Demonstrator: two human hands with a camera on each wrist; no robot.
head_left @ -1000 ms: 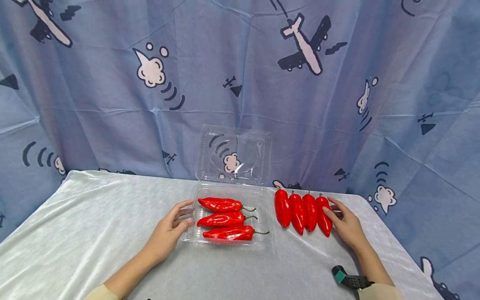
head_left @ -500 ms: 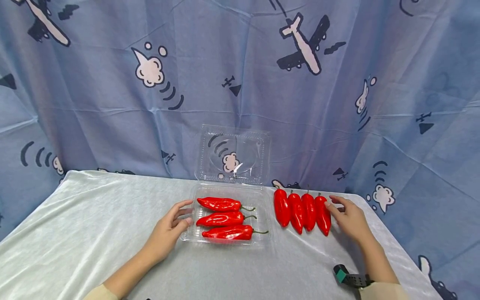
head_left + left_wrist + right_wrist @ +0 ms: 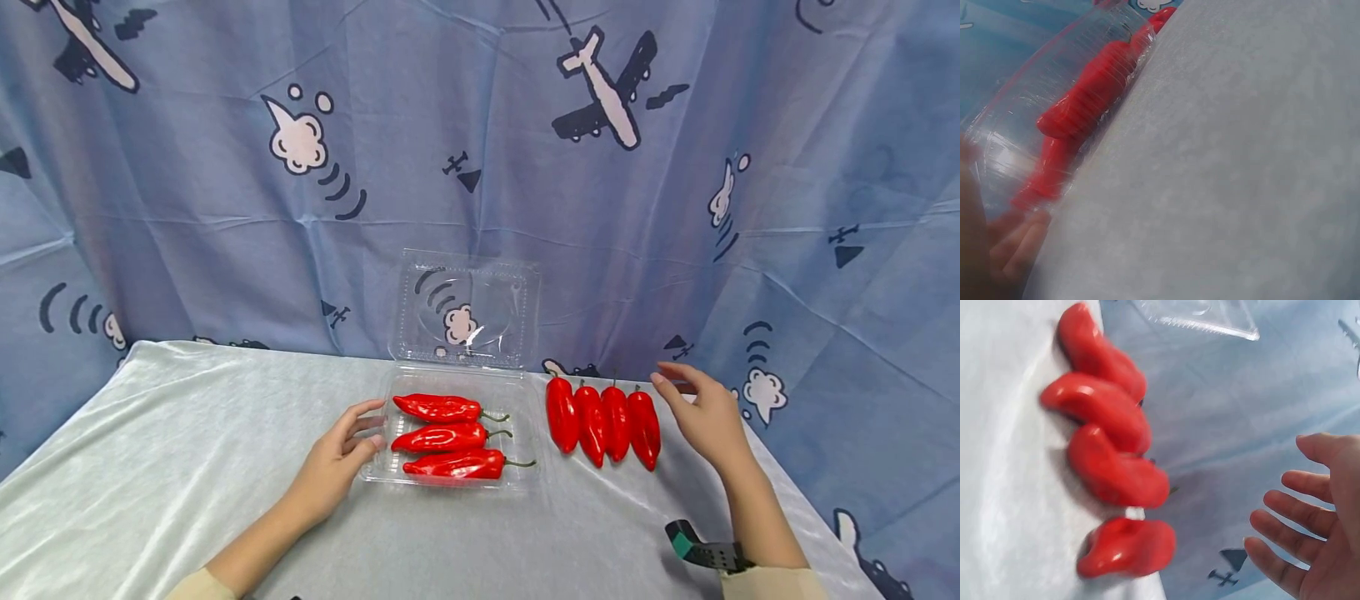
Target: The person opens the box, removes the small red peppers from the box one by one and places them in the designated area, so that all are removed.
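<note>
Three red chili peppers (image 3: 450, 437) with green stems lie side by side in a clear plastic clamshell container (image 3: 525, 483), whose lid stands raised at the back. At its left wall my left hand (image 3: 337, 458) rests with thumb and fingertips against the plastic. Several more red peppers (image 3: 616, 423) lie in a row on the cloth to the right of the container, stems toward the back. My right hand (image 3: 705, 421) is raised just right of the last pepper (image 3: 644, 429). Its fingers (image 3: 1291, 534) are spread apart and hold nothing in the right wrist view.
A pale velvety cloth (image 3: 225, 442) covers the table. Behind it hangs a blue curtain (image 3: 420, 167) with airplane prints, close to the raised lid (image 3: 465, 312). On the right wrist sits a dark strap (image 3: 708, 552) with a small green-marked device.
My right hand has drawn off the rightmost pepper, moving up and to the right. The peppers and my left hand have stayed in place.
</note>
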